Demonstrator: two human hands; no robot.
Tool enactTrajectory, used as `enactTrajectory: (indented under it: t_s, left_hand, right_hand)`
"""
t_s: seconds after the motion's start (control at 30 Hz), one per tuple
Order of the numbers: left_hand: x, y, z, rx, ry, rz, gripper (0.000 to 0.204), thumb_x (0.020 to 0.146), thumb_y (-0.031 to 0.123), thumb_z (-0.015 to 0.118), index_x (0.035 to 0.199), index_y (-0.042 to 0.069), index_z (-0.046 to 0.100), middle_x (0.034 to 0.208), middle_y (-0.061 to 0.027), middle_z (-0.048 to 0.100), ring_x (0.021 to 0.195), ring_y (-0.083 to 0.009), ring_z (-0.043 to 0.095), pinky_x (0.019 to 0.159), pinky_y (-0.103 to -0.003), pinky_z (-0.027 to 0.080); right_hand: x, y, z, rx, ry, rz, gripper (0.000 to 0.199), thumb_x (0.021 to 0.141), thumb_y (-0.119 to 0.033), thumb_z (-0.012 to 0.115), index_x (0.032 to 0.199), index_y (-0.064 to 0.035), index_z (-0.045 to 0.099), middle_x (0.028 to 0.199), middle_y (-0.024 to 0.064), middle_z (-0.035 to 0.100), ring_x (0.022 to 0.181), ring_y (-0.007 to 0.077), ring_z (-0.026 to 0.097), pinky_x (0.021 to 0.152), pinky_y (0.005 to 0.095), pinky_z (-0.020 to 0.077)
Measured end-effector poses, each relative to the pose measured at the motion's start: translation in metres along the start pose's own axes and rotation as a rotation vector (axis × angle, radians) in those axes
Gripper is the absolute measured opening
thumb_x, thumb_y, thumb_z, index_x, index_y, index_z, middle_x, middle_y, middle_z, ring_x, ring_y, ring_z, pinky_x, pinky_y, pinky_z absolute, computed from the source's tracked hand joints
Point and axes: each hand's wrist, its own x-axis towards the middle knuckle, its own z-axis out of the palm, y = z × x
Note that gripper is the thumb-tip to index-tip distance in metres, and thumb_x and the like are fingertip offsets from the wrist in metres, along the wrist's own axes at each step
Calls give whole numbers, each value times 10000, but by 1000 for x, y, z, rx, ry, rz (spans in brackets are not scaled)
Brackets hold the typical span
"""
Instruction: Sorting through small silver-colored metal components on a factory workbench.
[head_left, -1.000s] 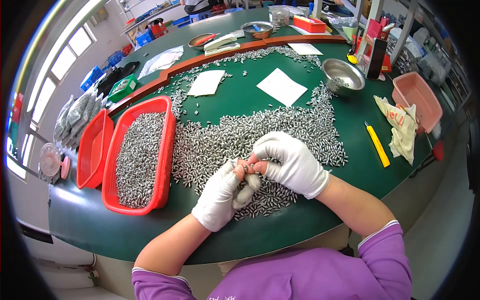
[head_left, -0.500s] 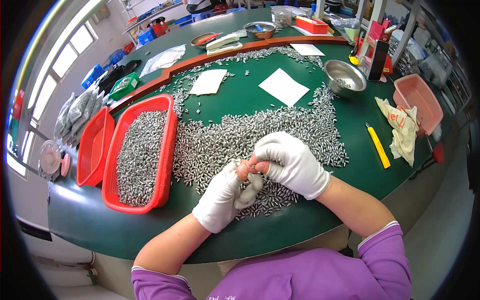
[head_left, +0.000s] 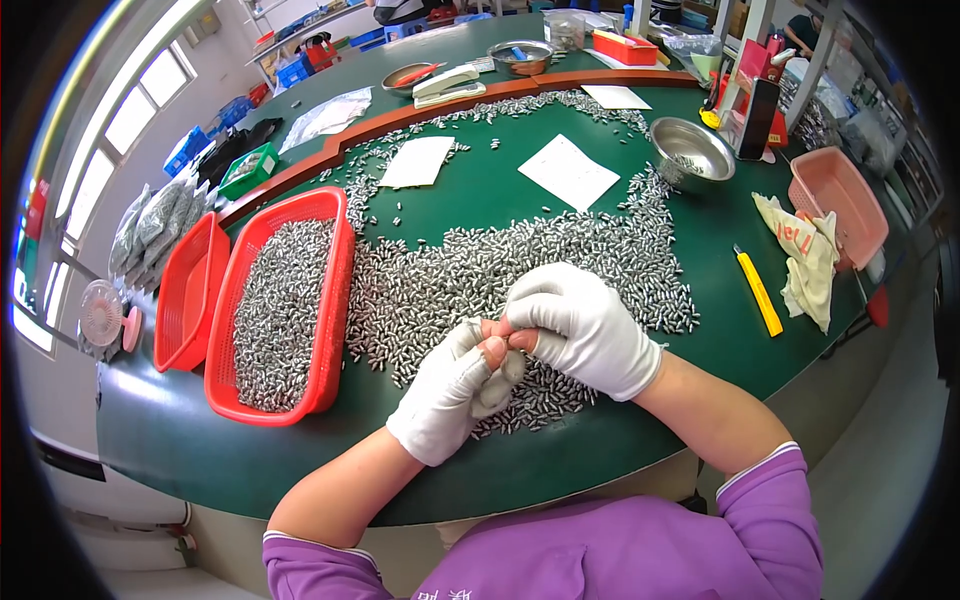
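Observation:
My left hand (head_left: 447, 395) and my right hand (head_left: 582, 328), in white gloves with bare fingertips, meet over a broad pile of small silvery metal parts (head_left: 470, 268). Thumbs and fingers of both are closed in a pinch, fingertips touching. What lies between them is hidden or too small to make out. The other fingers of my left hand curl in beneath. To the left, a red plastic basket (head_left: 342, 290) is filled with the same metal parts. Neither hand touches the basket.
An orange-red basket (head_left: 180, 300) stands left. Two white papers (head_left: 567, 174) lie beyond the pile. At right are a steel bowl (head_left: 692, 150) holding some parts, a yellow utility knife (head_left: 758, 290), a pale cloth (head_left: 800, 255) and a pink basin (head_left: 838, 205). A brown-red strip (head_left: 440, 107) crosses behind.
My fingertips have shifted slightly against each other, and my left thumb sits a little differently. A tiny grey spot between them is now covered. A person has come into view at the far right.

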Motion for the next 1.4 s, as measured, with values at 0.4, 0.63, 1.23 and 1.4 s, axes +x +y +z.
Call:
enactTrajectory:
  t_s: [0.4, 0.63, 1.23, 1.4]
  left_hand:
    - [0, -5, -3, -11, 31, 60, 253, 935, 333, 583, 1022, 105, 520, 784, 2, 549, 544, -54, 361, 478, -190, 279]
    - [0, -6, -3, 7, 42, 74, 263, 933, 349, 582, 1013, 105, 529, 803, 0, 559, 556, -53, 372, 485, -191, 287]
    - [1, -1, -2, -65, 36, 20, 222, 918, 252, 613, 1009, 125, 457, 812, 3, 516, 583, -54, 388, 505, -181, 295]
    - [1, -1, 0, 24, 44, 6, 226, 919, 273, 616, 999, 122, 468, 814, 8, 531, 577, -51, 396, 499, -182, 305]
  right_hand:
    - [-6, 19, -10, -434, -220, 159, 203, 720, -180, 722, 900, -92, 685, 970, 59, 634, 936, 267, 605, 832, 371, 494]
    - [-6, 20, -3, -403, -181, 200, 151, 730, -162, 711, 806, -60, 631, 919, 78, 626, 903, 271, 602, 806, 372, 489]
    - [-1, 3, -5, 40, -34, 44, 191, 711, -89, 759, 874, -59, 663, 952, 91, 638, 960, 268, 611, 813, 365, 503]
    - [-1, 7, -4, 113, -73, -2, 165, 741, -92, 740, 889, -53, 676, 930, 88, 646, 917, 266, 619, 792, 355, 505]
